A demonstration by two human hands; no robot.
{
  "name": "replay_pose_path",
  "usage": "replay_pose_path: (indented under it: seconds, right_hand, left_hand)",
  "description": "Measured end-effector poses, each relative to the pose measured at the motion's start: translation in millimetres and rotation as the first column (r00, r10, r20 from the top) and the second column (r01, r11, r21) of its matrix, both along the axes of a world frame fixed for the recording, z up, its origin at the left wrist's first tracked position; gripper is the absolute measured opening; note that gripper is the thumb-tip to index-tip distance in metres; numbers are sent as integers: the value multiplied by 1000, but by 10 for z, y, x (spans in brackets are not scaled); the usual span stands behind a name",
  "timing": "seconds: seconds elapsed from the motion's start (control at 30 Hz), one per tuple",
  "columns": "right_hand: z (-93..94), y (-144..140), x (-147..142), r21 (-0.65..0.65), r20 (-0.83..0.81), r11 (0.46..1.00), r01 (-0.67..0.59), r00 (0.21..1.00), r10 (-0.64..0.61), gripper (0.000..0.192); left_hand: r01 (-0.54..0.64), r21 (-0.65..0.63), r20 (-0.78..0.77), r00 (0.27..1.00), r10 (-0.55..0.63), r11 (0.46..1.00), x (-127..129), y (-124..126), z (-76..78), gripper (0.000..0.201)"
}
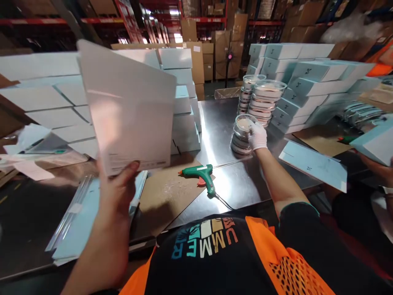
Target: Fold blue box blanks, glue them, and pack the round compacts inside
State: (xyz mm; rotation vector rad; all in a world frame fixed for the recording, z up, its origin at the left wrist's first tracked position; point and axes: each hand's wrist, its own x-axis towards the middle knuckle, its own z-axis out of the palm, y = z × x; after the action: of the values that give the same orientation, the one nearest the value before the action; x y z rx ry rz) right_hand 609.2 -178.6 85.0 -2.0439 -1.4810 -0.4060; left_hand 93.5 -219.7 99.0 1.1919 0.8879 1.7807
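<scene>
The work looks partway through: pale blue and white boxes (37, 96) stand folded and piled in the upper left, with more boxes (310, 90) in the upper right, while flat sheets (80, 229) at lower left and one sheet (313, 162) at right seem left to be made up. Round dishes (265, 102) in taller stacks right of centre, and the shorter stack (239, 141) in front of them, stand outside any box, so they too are probably still to be dealt with. The left hand (118, 180), bare, grips a panel (129, 106) by its lower edge, left of centre; the right hand (257, 135), white-gloved, has its fingers at the rim of the top dish on the short stack, though whether it is closed on it I cannot tell. The panel is smooth, faintly glossy and four-cornered, with small print along the bottom. The dishes look clear and hard, shallow, with pale contents. A green plastic glue gun (199, 171) lies at centre, partly over matte brown cardboard (172, 192), on the shiny metal table (245, 176).
</scene>
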Motion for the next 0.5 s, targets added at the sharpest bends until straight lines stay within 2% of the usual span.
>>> replay_pose_path:
  seconds: [0.03,0.1,0.2,0.37,0.5]
  right_hand:
    - [-2,20,69,9,12,1000,-2,1000,2,7]
    - [20,44,111,41,34,999,24,999,-25,15]
    - [77,71,38,71,84,997,18,996,-24,15]
    - [96,174,-217,26,214,996,-83,974,76,14]
    - [88,257,-425,8,249,996,-93,964,88,18]
  left_hand:
    - [110,-118,48,993,-105,987,77,21,-159,95]
    - [238,-257,91,971,-222,937,194,38,-448,87]
    - [280,-287,93,960,-264,916,255,36,-717,84]
    - [382,-292,165,923,-347,877,356,74,-831,97]
    - [472,-286,188,881,-434,834,535,121,-932,98]
